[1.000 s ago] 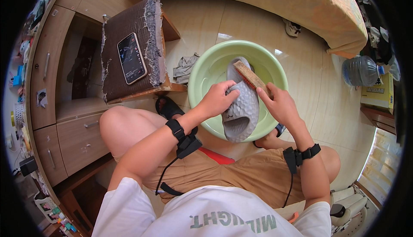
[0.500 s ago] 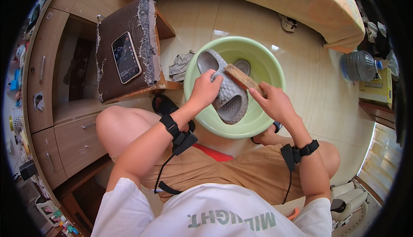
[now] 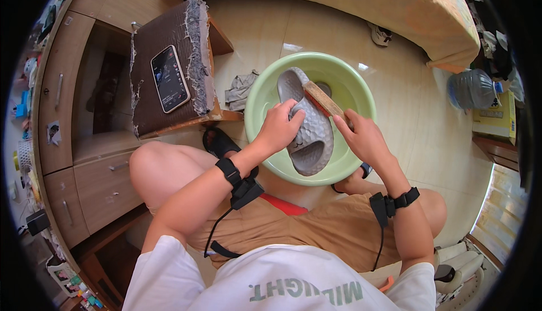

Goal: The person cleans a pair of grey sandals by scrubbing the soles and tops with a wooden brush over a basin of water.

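A grey slipper (image 3: 317, 123) with a dimpled strap is tilted over a light green basin (image 3: 257, 147). My left hand (image 3: 280, 123) grips it by the strap's left side, thumb on top. In my right hand (image 3: 364, 136) is a wooden scrubbing brush (image 3: 326, 98), its reddish bristles against the slipper's right edge. Behind the brush, part of a second grey slipper (image 3: 323, 88) shows inside the basin. My fingertips under the brush and under the strap are partly hidden.
Left of the basin stands a worn brown padded stool (image 3: 152, 34) with a phone (image 3: 170, 79) on it. A grey cloth (image 3: 241, 90) lies on the floor beside the basin. A large water bottle (image 3: 473, 88) and a yellow box (image 3: 494, 113) stand at right.
The slipper has shifted right and turned more upright in my left hand. The brush has moved slightly right with my right hand, staying against the slipper.
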Demonstrator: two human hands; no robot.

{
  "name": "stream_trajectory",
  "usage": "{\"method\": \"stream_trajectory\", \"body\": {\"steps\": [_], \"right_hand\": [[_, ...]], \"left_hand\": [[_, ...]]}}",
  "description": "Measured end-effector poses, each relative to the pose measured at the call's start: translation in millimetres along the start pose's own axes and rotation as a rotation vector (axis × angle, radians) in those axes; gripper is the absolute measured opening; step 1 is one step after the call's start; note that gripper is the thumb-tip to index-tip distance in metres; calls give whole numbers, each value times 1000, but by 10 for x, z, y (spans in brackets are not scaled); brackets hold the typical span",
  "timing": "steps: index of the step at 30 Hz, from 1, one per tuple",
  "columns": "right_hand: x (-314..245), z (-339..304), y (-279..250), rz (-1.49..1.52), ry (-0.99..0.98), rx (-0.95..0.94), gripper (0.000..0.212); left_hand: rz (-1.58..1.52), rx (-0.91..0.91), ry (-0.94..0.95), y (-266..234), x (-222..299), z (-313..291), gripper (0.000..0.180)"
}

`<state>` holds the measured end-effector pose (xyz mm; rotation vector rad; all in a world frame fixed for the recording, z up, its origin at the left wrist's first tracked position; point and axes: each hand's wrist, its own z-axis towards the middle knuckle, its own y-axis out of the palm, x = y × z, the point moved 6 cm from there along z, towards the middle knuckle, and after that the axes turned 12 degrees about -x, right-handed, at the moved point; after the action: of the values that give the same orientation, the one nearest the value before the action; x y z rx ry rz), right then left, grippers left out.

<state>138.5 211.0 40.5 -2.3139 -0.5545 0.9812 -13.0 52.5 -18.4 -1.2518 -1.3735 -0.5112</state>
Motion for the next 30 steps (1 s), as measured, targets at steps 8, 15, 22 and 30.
{"method": "stream_trajectory", "body": {"steps": [8,15,22,30], "right_hand": [[-81,-53,13,-3,0,-53,51],[-53,-28,6,-4,-1,0,51],[-80,-26,22,-21,0,-10,52],[-87,-39,-13,45,12,-21,53]], "left_hand": [[-126,84,-111,-83,-103,28,32],[-82,-89,-23,48,113,-73,26],[-62,-42,-40,11,89,-73,27],[-84,17,-16,-2,86,-87,32]]}}
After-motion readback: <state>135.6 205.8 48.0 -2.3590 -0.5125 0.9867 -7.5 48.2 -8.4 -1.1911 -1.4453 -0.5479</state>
